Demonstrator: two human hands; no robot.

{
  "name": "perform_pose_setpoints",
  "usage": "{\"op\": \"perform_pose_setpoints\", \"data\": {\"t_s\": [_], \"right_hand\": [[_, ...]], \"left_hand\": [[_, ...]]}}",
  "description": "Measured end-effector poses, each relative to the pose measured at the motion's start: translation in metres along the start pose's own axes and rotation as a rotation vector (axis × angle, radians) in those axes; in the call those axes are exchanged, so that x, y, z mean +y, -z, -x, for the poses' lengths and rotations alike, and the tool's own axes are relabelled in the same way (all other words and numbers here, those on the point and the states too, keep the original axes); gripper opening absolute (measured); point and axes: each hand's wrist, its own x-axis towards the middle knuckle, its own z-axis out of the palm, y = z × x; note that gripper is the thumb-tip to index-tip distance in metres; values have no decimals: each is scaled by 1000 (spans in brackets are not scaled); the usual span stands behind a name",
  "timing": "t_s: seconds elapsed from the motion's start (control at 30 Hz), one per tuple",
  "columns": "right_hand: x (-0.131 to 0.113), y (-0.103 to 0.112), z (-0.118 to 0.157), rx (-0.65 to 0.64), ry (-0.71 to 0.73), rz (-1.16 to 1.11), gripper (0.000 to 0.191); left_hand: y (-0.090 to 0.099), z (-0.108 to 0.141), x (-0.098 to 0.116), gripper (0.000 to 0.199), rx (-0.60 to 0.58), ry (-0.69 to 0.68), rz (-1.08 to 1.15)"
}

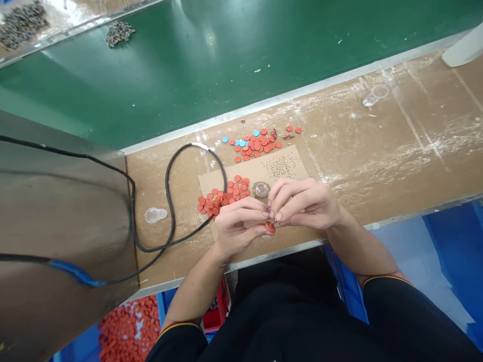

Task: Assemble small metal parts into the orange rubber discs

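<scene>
My left hand (237, 226) pinches a small round red disc (270, 227) between thumb and fingers, close above the bench. Pressed up against it, my right hand (305, 203) is closed with its fingertips together over the disc; whatever they grip is too small to make out. Beside my left hand lies a heap of similar red discs (236, 187), partly covered by its fingers. A small round clear-topped container (261, 189) sits just beyond my fingers. Tiny dark bits (281, 166) are scattered on a cardboard sheet (211, 181) behind my right hand.
More red discs (257, 145) with a few blue ones (225, 139) lie farther back. A black cable (168, 201) loops across the bench at left. Clear plastic scoops (155, 215) rest on either side. Beyond runs a green surface (234, 60); below left, a blue bin holds red pieces (130, 329).
</scene>
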Motion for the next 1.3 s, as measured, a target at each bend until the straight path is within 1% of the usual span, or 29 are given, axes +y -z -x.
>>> {"op": "perform_pose_setpoints", "data": {"t_s": [0.3, 0.4, 0.5, 0.6, 0.7, 0.83, 0.87, 0.93, 1.0, 1.03, 1.07, 1.1, 1.13, 1.17, 1.23, 1.3], "right_hand": [[-1, 0, 2, -11, -52, -64, 10], [-1, 0, 1, -17, -42, -77, 10], [-1, -1, 1, -26, -33, -91, 9], [0, -3, 1, -18, -38, -106, 8], [0, -4, 2, -13, -44, -112, 8], [1, -6, 3, 8, -41, -111, 9], [1, -6, 4, 41, -43, -107, 10], [3, -5, 6, 173, -53, -101, 17], [6, -2, 8, 366, -74, -90, 30], [7, 0, 10, 455, -85, -82, 33], [9, 3, 11, 526, -92, -71, 31], [11, 6, 11, 573, -94, -57, 26], [12, 8, 12, 598, -93, -43, 21], [14, 10, 12, 608, -85, -33, 17], [17, 12, 11, 599, -59, -21, 13], [20, 12, 11, 582, -39, -21, 14]], "left_hand": [[-1, 1, 0, 31, 19, 22, 23], [-1, 0, 0, 34, 23, 30, 31], [-2, 0, -1, 37, 23, 11, 46], [-3, 1, -2, 40, 50, 4, 52], [-4, 2, -3, 40, 70, 11, 46], [0, 2, -2, 36, 47, 9, -19], [4, 1, -2, 36, 48, 13, -56], [17, -1, -2, 31, 95, 37, -150], [33, -3, -3, 19, 216, 89, -278], [41, -3, -5, 12, 288, 123, -358], [49, -4, -7, 8, 347, 160, -450], [56, -4, -11, 8, 375, 201, -549], [61, -4, -14, 10, 363, 241, -650], [65, -4, -18, 12, 318, 275, -742], [67, -3, -27, 22, 153, 330, -882], [65, -2, -35, 31, -39, 380, -964]]}}
